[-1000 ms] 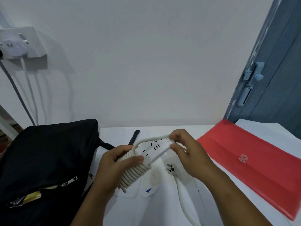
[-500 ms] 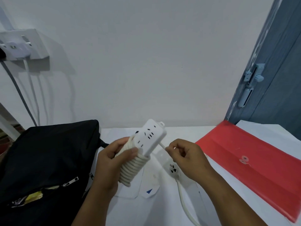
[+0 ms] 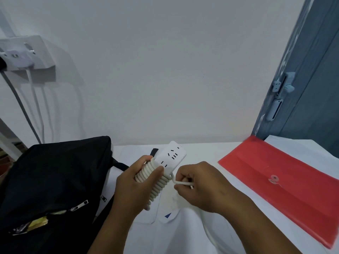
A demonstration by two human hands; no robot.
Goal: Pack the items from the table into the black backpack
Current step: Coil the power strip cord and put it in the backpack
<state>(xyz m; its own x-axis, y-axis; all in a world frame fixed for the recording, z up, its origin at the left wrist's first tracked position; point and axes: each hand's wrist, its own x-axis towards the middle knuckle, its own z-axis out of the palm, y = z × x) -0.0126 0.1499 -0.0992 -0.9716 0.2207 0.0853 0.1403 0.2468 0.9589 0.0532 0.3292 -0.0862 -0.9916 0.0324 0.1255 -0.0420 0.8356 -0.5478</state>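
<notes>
So the person's left hand (image 3: 132, 187) is wrapped around a white plastic power strip (image 3: 169, 157) with its thick white cord (image 3: 153, 184) coiled tight round the lower half, thumb pressed across the coils. The strip is held up off the white bench (image 3: 192, 231), tilted, socket face toward the camera, roughly mid-frame and just right of the black fabric backpack (image 3: 55, 180). The right hand (image 3: 200, 189) is curled round the loose end of that cord, pinching it right where it leaves the coil, so both hands are closed on the same item. The backpack lies on the left part of the bench, its zip pocket partly open with something yellow (image 3: 37, 221) showing inside. Off to the right there's a flat red plastic document envelope (image 3: 284, 187) with a string-tie button, well apart from the hands. A white wall socket block (image 3: 23, 54) sits up on the wall top left, cables hanging down from it.
</notes>
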